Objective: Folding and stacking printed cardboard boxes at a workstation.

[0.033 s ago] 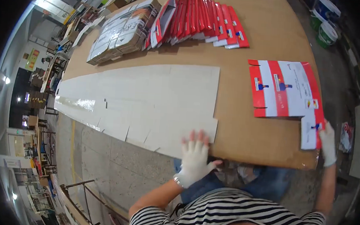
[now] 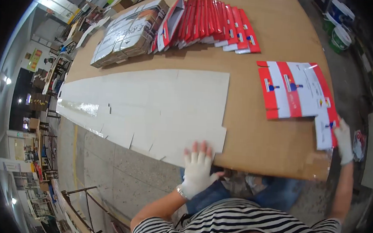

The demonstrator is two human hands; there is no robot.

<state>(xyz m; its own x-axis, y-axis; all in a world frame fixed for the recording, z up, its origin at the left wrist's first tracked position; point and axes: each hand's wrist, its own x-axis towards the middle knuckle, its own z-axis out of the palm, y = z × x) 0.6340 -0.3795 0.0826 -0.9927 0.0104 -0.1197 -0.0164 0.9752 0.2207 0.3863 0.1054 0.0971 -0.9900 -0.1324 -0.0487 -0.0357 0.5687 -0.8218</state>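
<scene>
My left hand, in a white fingerless-tipped glove, lies with fingers spread on the near right end of a long layer of plain white cardboard sheets. In my right hand, also gloved, is the near right corner of a flat red-and-white printed cardboard blank. That blank has slots along its left side and a narrow flap at the near right. It lies at the right edge of the table, apart from the white sheets. The grip of my right thumb and fingers is partly hidden by the blank's edge.
A row of folded red-and-white cardboard pieces leans at the far side of the brown-topped table. Beside it sits a strapped flat bundle. Paint-type buckets stand on the floor at the far right.
My right hand has shifted slightly away from me and to the right, with the blank's near flap moving along. My left hand has slid a little toward me and left.
</scene>
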